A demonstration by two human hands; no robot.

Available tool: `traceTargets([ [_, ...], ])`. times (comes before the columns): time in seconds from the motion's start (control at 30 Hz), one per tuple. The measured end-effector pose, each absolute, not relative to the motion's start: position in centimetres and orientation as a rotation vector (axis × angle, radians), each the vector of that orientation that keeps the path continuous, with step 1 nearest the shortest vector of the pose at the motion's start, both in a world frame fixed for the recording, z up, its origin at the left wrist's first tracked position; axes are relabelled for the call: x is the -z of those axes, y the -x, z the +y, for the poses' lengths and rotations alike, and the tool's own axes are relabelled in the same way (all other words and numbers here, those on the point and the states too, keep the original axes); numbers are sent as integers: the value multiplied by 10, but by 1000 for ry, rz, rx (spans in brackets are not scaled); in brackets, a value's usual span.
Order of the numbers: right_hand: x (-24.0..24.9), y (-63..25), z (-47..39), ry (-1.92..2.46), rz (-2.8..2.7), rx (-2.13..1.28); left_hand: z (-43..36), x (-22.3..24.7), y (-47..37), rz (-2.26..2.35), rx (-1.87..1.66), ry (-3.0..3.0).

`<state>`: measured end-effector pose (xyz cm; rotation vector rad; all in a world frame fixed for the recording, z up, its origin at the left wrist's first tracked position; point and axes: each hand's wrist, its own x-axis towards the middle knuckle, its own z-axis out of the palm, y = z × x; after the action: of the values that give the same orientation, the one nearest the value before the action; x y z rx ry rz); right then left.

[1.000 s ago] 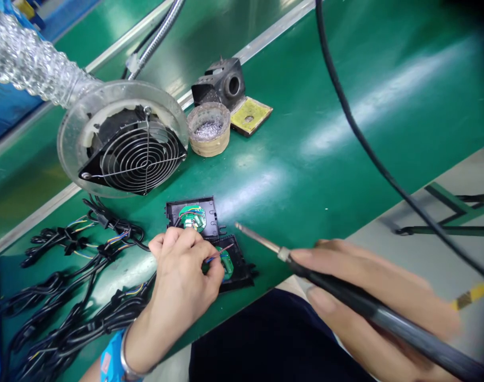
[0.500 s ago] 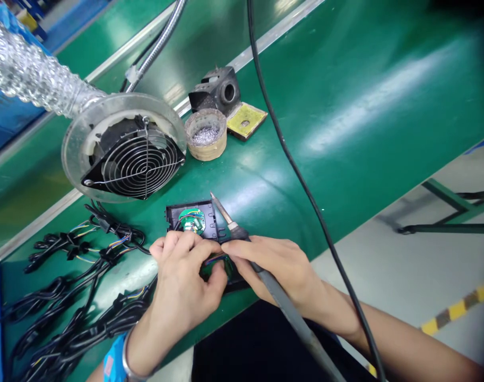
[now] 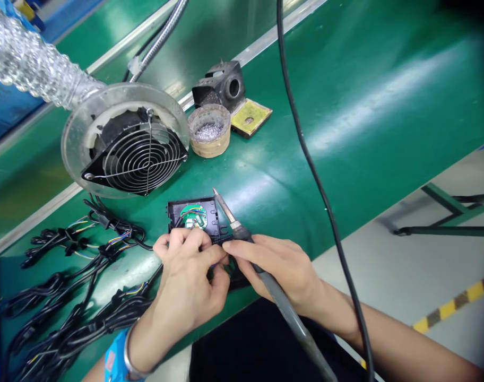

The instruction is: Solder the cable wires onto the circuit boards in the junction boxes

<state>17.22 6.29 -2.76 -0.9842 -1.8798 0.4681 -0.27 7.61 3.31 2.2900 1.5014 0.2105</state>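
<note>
A black plastic housing (image 3: 210, 207) lies open on the green bench, with a round green circuit board (image 3: 193, 216) and thin coloured wires in its far half. My left hand (image 3: 192, 268) is curled over the near half, thumb and forefinger bent towards each other above another green board (image 3: 228, 267), mostly hidden. What these fingers pinch is covered. My right hand (image 3: 279, 268) is closed round a soldering iron (image 3: 242, 232), whose bare tip points away from me, beside the housing's far right corner. Its fingertips meet my left forefinger over the housing.
Bundles of black cables (image 3: 106, 254) with coloured wire ends cover the left of the bench. A fume extractor fan (image 3: 148, 164) stands behind them. Farther back are a solder-scrap cup (image 3: 210, 146), an iron stand (image 3: 222, 85) and a yellow sponge (image 3: 250, 118). The iron's black cord (image 3: 309, 159) crosses the bench.
My left fingers have shifted slightly right, and the coloured wires seen between thumb and forefinger are now mostly covered. The iron's cord has swung right at its upper end. The view has shifted slightly.
</note>
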Motion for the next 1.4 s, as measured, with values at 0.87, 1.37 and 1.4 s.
traceTargets([
  [0.87,3,-189,54,971,-1920,-496,84,-39,9,1434,-261,-2229],
  [1.37,-16,-201,17,1113,-1890,-595,81,-33,9,1466,-339,-2282],
  [1.4,-14,-200,18,1098,-1895,-579,81,-33,8,1466,-340,-2283],
])
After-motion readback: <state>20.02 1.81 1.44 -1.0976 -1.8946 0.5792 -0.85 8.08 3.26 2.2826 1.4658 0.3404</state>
